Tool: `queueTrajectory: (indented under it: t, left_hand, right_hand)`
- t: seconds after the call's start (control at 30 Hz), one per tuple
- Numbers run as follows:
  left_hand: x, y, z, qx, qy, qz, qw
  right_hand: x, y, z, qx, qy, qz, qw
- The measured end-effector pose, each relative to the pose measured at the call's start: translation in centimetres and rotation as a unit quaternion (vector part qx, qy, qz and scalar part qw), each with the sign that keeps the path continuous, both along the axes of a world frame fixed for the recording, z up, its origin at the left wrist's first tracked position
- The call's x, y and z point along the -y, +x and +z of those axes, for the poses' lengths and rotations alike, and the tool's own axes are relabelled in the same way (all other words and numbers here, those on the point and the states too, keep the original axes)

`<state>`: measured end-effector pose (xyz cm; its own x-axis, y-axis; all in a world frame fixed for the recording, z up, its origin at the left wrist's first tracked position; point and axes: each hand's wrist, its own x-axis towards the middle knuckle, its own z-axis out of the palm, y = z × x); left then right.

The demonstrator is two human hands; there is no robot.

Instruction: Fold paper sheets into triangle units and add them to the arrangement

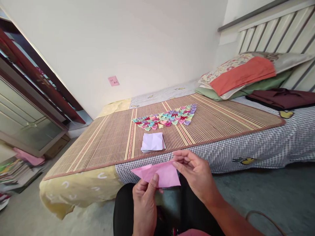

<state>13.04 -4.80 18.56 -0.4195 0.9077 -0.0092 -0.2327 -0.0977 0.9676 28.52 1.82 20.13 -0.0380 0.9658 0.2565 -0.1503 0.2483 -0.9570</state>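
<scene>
A pink sheet of origami paper [168, 176], partly folded, is held over my lap in front of the bed edge. My left hand [145, 200] pinches its lower left part, thumb on top. At the paper's upper right corner, the thumb and fingers of my right hand [194, 170] are closed on the edge. Just beyond lies a stack of square paper [152, 141] with a creased lilac sheet on top. Behind the stack, many small folded paper boats [167, 117] in mixed colours stand in rows on the striped mat.
The striped mat [108, 141] covers the bed, over checked and yellow cloth [81, 190]. Pillows [243, 72] and a folded maroon cloth [283, 98] lie at the right. A pink note [113, 81] is on the wall. Books [14, 173] are piled on the left.
</scene>
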Motion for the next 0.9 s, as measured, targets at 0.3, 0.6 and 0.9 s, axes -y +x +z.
queueTrajectory:
  t: [0.3,0.6,0.9]
  left_hand:
    - [-0.7,-0.4,1.2,0.09,-0.017,-0.055,0.994]
    - [-0.4,0.0,1.0,0.025,-0.014,-0.095,0.995]
    - [0.1,0.9,1.3,0.055,-0.008,-0.109,0.993]
  right_hand:
    - [0.1,3.6,0.4,0.237,0.204,0.042,0.949]
    - [0.8,2.1,1.3,0.275,0.332,0.105,0.896]
    - [1.3,-0.1,0.0,0.211,0.202,0.052,0.955]
